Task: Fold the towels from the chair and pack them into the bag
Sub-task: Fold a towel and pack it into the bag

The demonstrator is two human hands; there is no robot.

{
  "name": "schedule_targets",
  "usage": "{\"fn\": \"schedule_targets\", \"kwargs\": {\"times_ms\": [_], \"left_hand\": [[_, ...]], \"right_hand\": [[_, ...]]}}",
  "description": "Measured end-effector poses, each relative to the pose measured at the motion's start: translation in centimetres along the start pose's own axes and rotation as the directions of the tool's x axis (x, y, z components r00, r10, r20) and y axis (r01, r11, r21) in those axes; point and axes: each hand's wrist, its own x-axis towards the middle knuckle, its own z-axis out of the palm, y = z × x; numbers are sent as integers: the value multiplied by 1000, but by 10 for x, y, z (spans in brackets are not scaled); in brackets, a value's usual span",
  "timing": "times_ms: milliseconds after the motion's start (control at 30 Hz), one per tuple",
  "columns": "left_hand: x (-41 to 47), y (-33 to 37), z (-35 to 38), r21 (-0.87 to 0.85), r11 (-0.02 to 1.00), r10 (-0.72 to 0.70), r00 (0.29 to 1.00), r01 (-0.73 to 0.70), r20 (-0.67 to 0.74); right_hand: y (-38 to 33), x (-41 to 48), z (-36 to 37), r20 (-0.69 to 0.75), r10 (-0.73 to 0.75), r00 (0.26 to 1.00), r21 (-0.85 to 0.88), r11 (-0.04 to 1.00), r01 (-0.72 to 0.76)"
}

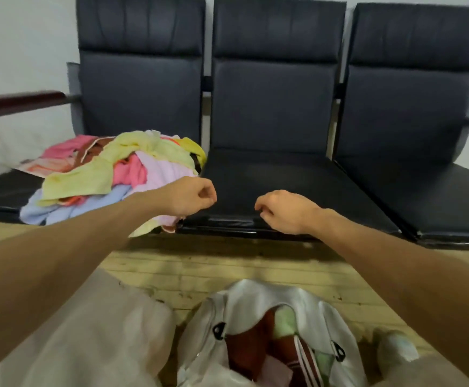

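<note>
Hovering over the front of the middle seat (269, 177) of a dark three-seat chair (278, 107), both hands hold nothing. The left hand (188, 195) has its fingers (208, 195) loosely curled, thumb close to the forefinger, with no cloth between them. The right hand (281, 210) hangs the same way, its fingers (264, 203) bent downward and released. The two sets of fingers face each other, apart, with dark seat cushion between them. Just left of and behind the left fingers, a heap of unfolded towels (116, 174) in yellow, pink, lilac, pale blue and brown lies on the left seat (1, 191), and the left wrist covers its near edge. Well below both sets of fingers, toward the person, the white bag (255, 294) stands open on the wooden floor (199, 263). Inside it are packed towels (244, 344) in dark red, green and pink.
</note>
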Motion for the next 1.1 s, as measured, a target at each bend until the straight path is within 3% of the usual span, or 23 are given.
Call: {"fn": "schedule_targets", "kwargs": {"times_ms": [133,267,333,467,567,633,767,833,900,933,1000,1067,1100], "left_hand": [[-9,-46,-19,101,987,-119,992,123,-49],[-9,-104,-30,153,937,-275,934,314,-228],[-12,-128,-34,153,894,-349,870,420,-348],[-22,-168,-38,63,785,-469,658,616,-589],[-26,-184,-28,65,759,-529,671,648,-519],[-29,-189,-22,51,704,-603,633,709,-486],[-34,-186,-24,15,681,-601,570,732,-561],[-36,-181,-29,-14,699,-559,534,715,-634],[-33,-167,-40,-182,758,-556,474,627,-683],[-31,-156,-46,-343,785,-586,442,516,-679],[-21,-129,-62,-652,722,-679,419,233,-602],[-13,-102,-72,-799,600,-706,498,43,-504],[-11,-91,-74,-839,543,-687,559,-30,-465]], "right_hand": [[-24,39,0,15,-23,1000,40,999,23],[-43,83,6,-7,-21,1000,139,990,22],[-51,104,8,-57,8,998,265,964,7],[-74,134,19,-165,64,984,483,875,24],[-91,146,33,-174,55,983,548,835,50],[-98,150,41,-165,55,985,582,811,52],[-98,154,44,-160,87,983,639,768,36],[-95,153,40,-169,108,980,645,763,27],[-91,151,33,-163,114,980,647,762,19],[-90,150,29,-155,103,983,643,766,22],[-88,148,17,-149,69,986,645,763,44],[-90,148,2,-163,93,982,713,700,52],[-92,147,-5,-157,132,979,782,621,42]]}}
